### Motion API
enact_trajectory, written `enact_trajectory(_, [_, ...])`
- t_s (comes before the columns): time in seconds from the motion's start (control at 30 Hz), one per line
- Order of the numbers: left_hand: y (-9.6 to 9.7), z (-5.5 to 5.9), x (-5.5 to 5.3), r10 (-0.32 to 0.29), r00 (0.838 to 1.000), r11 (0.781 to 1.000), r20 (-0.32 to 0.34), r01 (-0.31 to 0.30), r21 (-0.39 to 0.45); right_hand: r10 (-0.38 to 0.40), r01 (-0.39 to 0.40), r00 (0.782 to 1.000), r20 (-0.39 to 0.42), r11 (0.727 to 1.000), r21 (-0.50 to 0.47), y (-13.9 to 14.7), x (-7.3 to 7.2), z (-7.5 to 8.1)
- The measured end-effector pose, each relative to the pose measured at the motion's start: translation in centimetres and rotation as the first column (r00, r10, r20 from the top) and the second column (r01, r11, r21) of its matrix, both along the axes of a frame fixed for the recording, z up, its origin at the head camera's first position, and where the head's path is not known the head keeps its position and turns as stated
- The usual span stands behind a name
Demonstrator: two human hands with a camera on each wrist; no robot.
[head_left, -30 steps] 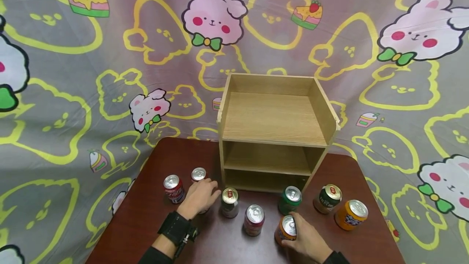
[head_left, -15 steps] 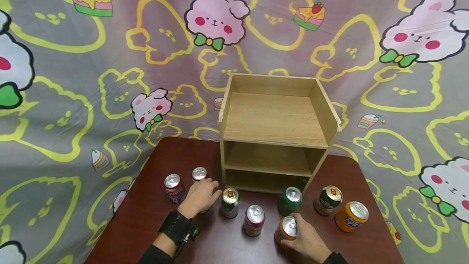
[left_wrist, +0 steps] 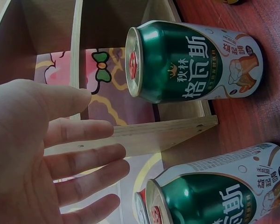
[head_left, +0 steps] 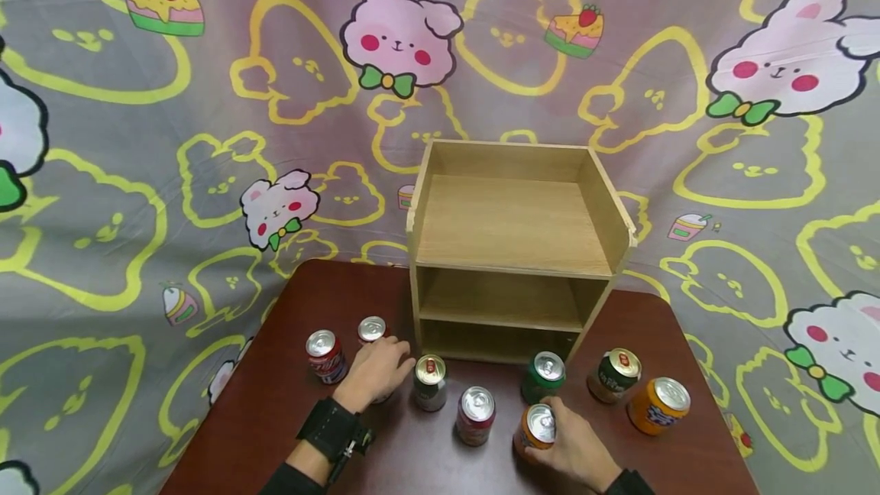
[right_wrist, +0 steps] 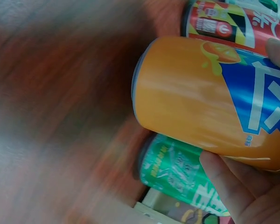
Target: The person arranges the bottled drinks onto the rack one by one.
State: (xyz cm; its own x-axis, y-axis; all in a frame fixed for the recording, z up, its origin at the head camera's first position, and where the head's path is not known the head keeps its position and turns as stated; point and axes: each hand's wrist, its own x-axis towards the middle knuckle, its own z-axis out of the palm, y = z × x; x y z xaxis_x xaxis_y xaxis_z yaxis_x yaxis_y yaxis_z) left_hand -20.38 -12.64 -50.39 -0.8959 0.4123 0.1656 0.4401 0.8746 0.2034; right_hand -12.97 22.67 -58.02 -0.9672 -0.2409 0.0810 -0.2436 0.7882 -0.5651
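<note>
My right hand point(head_left: 574, 445) grips an orange soda can point(head_left: 536, 428) near the front of the table, thumb on one side and fingers on the other. The right wrist view shows this orange can with its blue label lying across the frame. My left hand point(head_left: 374, 374) hovers over the cans at left, its fingers relaxed and spread apart in the left wrist view. Closest to it there are a green-and-white kvass can point(left_wrist: 196, 63) and a second kvass can point(left_wrist: 233, 191), the latter mostly hidden by the hand in the head view. A red-sided can point(head_left: 372, 329) stands just behind that hand.
A wooden shelf unit point(head_left: 516, 270) stands at the back of the dark red table point(head_left: 275, 434). Around the hands stand a red can point(head_left: 326, 357), a dark pink can point(head_left: 475, 416), a green can point(head_left: 543, 378), a dark green can point(head_left: 614, 376) and another orange can point(head_left: 658, 406).
</note>
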Motion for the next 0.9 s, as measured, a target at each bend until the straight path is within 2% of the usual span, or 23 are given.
enact_trajectory(0.1, [0.0, -0.1, 0.2, -0.007, 1.0, 1.0, 0.009, 0.007, 0.0, 0.023, -0.023, 1.0, -0.004, 1.0, 0.002, 0.0, 0.1, 0.4])
enact_trajectory(0.4, [0.0, 0.0, -0.2, -0.005, 1.0, 1.0, -0.02, 0.005, 0.017, 0.037, -0.037, 0.999, -0.022, 0.999, 0.004, -0.1, -0.3, 1.6])
enact_trajectory(0.63, [-0.2, 0.0, 0.1, -0.016, 0.999, 1.0, -0.047, 0.017, 0.018, 0.069, -0.069, 0.997, -0.033, 0.998, 0.003, -0.5, -0.1, 2.6])
enact_trajectory(0.9, [-0.1, -0.1, 0.1, -0.024, 0.998, 0.999, -0.054, 0.026, 0.024, 0.066, -0.067, 0.994, -0.087, 0.998, -0.003, -0.7, 0.1, 4.0])
